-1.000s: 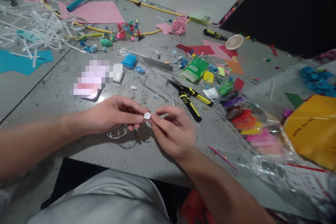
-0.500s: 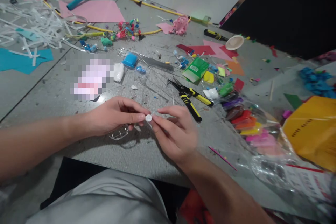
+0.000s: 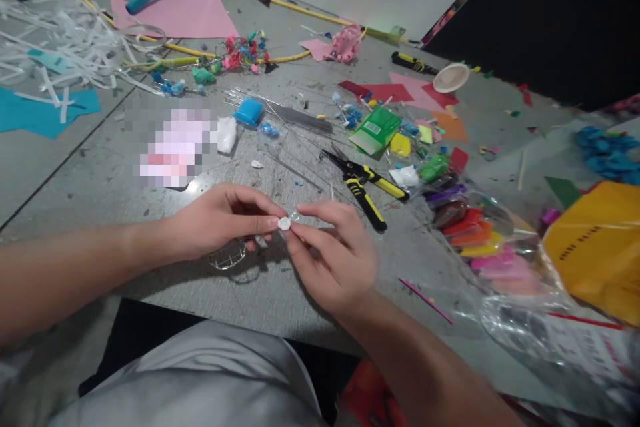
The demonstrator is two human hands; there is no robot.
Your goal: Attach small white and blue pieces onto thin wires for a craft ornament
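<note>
The step in hand looked like close fingertip work on a small white disc (image 3: 284, 223), round and seemingly of soft clay — shaping or pressing its edge, as far as one could judge. Any further move called for a light, steady touch, since so small a piece would likely dent or slip under a hard squeeze.

The disc was in front of the person, between the two hands and above the grey, streaked table (image 3: 420, 247). The left hand (image 3: 233, 217) had a narrow grip, thumb and index finger pinched together at the disc's left edge. The right hand (image 3: 335, 250) met the opposite edge with its fingertips, also narrow, while one finger stood raised and apart from the rest. A tiny, shiny loop (image 3: 295, 216) showed just beside that finger; what held it could not be told.

Below the left hand was a rounded, silvery wire frame (image 3: 228, 257) — whether the curled fingers held it was hidden. Beyond the hands, well apart from the disc, lay black-and-yellow pliers (image 3: 353, 173), a white packet (image 3: 227, 136) and a bright blue packet (image 3: 249, 113).
</note>
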